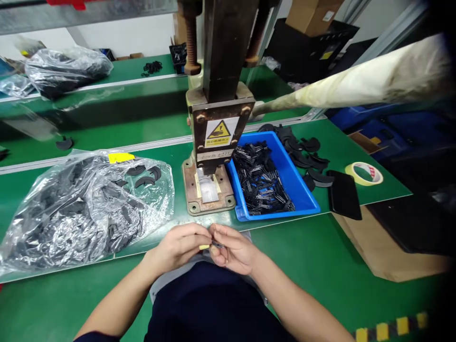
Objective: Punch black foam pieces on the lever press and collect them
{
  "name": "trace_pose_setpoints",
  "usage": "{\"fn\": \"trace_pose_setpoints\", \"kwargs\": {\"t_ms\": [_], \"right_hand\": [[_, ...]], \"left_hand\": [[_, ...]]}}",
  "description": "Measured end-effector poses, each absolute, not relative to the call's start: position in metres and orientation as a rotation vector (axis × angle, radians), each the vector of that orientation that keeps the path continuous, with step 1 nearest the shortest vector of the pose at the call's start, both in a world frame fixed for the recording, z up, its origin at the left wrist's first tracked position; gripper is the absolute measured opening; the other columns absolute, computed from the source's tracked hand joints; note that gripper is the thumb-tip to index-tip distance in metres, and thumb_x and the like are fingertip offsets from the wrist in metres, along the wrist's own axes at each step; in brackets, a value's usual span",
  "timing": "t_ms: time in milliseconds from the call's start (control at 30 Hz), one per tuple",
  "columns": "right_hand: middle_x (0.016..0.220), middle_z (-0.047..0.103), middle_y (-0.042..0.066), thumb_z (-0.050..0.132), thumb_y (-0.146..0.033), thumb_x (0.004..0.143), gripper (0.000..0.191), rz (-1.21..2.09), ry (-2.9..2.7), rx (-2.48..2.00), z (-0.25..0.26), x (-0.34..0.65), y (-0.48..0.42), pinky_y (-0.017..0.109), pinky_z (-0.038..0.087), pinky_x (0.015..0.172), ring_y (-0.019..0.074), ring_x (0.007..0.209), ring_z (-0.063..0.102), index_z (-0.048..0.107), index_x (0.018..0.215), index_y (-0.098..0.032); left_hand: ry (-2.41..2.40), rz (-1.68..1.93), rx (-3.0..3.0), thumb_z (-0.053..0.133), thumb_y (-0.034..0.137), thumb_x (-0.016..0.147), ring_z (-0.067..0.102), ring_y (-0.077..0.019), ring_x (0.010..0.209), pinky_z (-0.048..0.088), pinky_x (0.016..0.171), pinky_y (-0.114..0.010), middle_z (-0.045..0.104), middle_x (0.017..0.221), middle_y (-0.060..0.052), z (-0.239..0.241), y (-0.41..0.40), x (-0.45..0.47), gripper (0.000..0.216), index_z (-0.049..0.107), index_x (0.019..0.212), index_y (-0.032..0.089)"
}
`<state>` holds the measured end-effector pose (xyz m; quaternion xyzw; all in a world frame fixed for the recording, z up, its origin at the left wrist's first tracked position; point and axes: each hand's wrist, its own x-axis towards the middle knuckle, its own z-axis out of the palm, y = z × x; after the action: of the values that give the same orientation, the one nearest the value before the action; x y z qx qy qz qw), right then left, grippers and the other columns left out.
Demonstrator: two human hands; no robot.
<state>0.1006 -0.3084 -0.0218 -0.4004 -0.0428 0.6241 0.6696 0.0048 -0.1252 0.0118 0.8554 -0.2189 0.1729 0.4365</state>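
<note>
My left hand (181,244) and my right hand (233,249) meet in front of my body, just short of the press base. Between the right fingers shows a small black plastic part (217,244). A small yellow piece (204,247) sticks out under the left fingertips; the fingers hide the rest of it. Both hands are closed, fingertips touching or nearly so. Beyond them stands a hand press (223,118) with a warning label, and a metal plate (209,191) lies on its base. Its wrapped lever (342,85) reaches to the right.
Right of the press, a blue bin (302,209) holds many narrow black parts. Behind it lie curved black pieces (317,175), a black phone (344,194) and a tape roll (379,178). On the left rests a clear plastic bag (89,218) of black curved parts.
</note>
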Motion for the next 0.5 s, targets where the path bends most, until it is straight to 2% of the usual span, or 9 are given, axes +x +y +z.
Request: {"fn": "trace_pose_setpoints", "kwargs": {"t_ms": [133,267,400,500], "right_hand": [[0.060,0.063,-0.005,0.069,-0.057,0.083,0.043,1.180,-0.065,-1.012,-0.013,0.104,-0.317,0.017,0.032,0.046,0.0047,0.046,0.050,0.045,0.088,-0.022],[0.058,0.063,-0.004,0.071,-0.055,0.082,0.041,1.160,-0.104,-1.039,0.001,0.104,-0.332,0.019,0.032,0.046,0.0067,0.045,0.049,0.048,0.086,-0.022],[0.057,0.061,-0.004,0.073,-0.054,0.080,0.040,1.103,-0.086,-1.041,0.010,0.109,-0.350,0.021,0.031,0.045,0.0070,0.045,0.047,0.049,0.085,-0.022],[0.056,0.060,-0.003,0.074,-0.051,0.080,0.037,0.990,-0.088,-1.077,0.010,0.118,-0.361,0.022,0.032,0.046,0.0077,0.046,0.047,0.051,0.083,-0.022]], "left_hand": [[-0.224,0.693,2.227,0.058,0.015,0.096,0.070,-0.0161,0.093,0.058,0.083,-0.028,0.073,0.098,-0.008,0.001,-0.115,0.033,0.012,0.068,0.103,0.018],[0.125,0.837,2.333,0.058,0.024,0.096,0.069,-0.0157,0.087,0.056,0.082,-0.029,0.073,0.094,-0.006,-0.018,-0.095,0.077,0.014,0.070,0.092,0.017],[0.103,0.764,2.443,0.054,0.021,0.095,0.069,-0.0172,0.091,0.055,0.083,-0.029,0.073,0.095,-0.006,-0.030,-0.081,0.102,0.018,0.071,0.091,0.017],[0.026,0.672,2.513,0.050,0.016,0.094,0.067,-0.0177,0.094,0.055,0.084,-0.029,0.070,0.099,-0.007,-0.031,-0.077,0.105,0.023,0.072,0.097,0.018]]}}
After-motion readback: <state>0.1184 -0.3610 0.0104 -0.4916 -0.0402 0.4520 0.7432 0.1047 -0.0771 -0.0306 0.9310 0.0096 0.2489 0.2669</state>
